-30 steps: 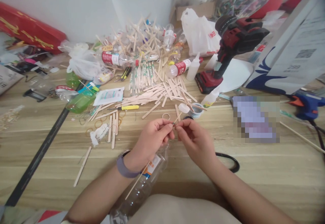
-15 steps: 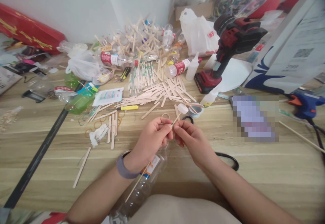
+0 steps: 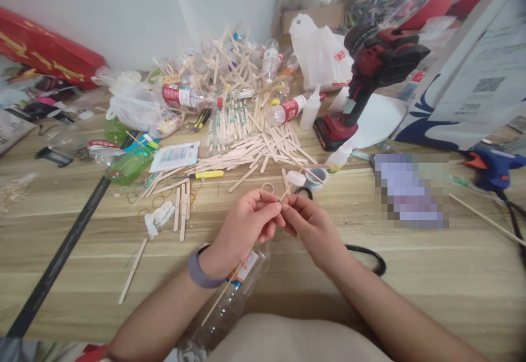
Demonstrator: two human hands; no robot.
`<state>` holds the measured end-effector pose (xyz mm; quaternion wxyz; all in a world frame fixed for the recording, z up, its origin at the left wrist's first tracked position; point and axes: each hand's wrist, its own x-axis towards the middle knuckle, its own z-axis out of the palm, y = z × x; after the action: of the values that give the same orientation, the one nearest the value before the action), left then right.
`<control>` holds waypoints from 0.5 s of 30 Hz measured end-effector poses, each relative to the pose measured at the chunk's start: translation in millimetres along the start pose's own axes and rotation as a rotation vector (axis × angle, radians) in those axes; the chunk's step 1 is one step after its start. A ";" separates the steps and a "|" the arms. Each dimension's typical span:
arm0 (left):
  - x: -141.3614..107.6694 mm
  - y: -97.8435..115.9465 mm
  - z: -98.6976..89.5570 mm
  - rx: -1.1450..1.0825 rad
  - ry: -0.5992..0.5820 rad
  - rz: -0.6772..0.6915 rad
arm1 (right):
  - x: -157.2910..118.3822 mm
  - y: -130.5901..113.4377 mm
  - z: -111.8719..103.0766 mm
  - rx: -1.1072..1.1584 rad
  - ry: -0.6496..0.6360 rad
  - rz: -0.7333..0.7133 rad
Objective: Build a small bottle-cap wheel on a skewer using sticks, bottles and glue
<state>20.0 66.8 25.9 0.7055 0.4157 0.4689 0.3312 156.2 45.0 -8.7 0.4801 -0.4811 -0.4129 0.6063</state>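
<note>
Both hands meet at the middle of the view, fingertips pinched together. My left hand [image 3: 257, 217] grips a thin wooden stick [image 3: 221, 302], whose lower end slants down past the wrist and whose tip shows beyond the fingers. My right hand [image 3: 310, 222] pinches at the same spot, where a small bluish-green bit shows between the fingertips; what exactly it holds is too small to make out. Below the left hand and forearm lies a clear plastic bottle [image 3: 234, 296] with a label. A white cap-like piece [image 3: 296, 178] is just beyond the fingers.
Flat wooden sticks [image 3: 255, 151] lie heaped ahead, with a yellow cutter [image 3: 209, 174] in front. Farther right stand a red cordless drill [image 3: 337, 132] and a glue bottle [image 3: 339, 156]. A blurred phone [image 3: 411, 192] and blue glue gun [image 3: 495, 167] lie right; a green bottle [image 3: 131, 164] lies left.
The hands stay together at nearly the same place; their fingertips have shifted slightly, and the bluish-green bit between them shows more clearly.
</note>
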 end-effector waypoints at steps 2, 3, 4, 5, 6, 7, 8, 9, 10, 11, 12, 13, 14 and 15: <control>0.1 -1.0 0.1 0.020 -0.002 0.014 | 0.3 -0.2 -0.1 0.006 -0.005 0.001; 0.2 -1.5 0.1 0.034 -0.003 0.020 | 0.5 -0.3 -0.1 0.009 -0.007 0.002; 0.2 -1.9 0.1 0.048 -0.003 0.023 | 0.7 -0.3 -0.1 0.011 -0.009 0.002; 0.3 -2.4 0.0 0.063 -0.002 0.026 | 0.9 -0.4 0.0 0.014 -0.009 0.002; 0.4 -2.9 -0.2 0.076 -0.001 0.030 | 1.1 -0.3 0.1 0.015 -0.008 0.001; 0.5 -3.4 -0.5 0.089 0.000 0.036 | 1.3 -0.2 0.2 0.016 -0.006 0.001; 0.5 -4.0 -0.8 0.101 -0.001 0.042 | 1.5 0.0 0.3 0.016 -0.005 0.001; 0.6 -4.5 -1.1 0.114 -0.003 0.049 | 1.6 0.3 0.3 0.015 -0.002 0.000; 0.6 -5.0 -1.4 0.125 -0.003 0.054 | 1.7 0.6 0.2 0.014 0.003 0.000; 0.6 -5.5 -1.7 0.135 -0.003 0.056 | 1.8 1.0 0.0 0.012 0.009 0.001; 0.7 -5.9 -2.0 0.144 -0.005 0.055 | 1.9 1.3 -0.3 0.009 0.016 0.002; 0.9 -6.3 -2.2 0.150 -0.006 0.055 | 2.1 1.7 -0.7 0.006 0.024 0.002; 1.0 -6.7 -2.4 0.153 -0.008 0.056 | 2.3 2.1 -1.1 0.002 0.031 0.001; 1.2 -6.9 -2.6 0.155 -0.009 0.056 | 2.5 2.4 -1.5 -0.003 0.038 0.000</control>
<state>18.5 65.6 18.7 0.6637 0.4836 0.4780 0.3118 157.0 47.1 -11.8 0.4871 -0.4934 -0.4044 0.5964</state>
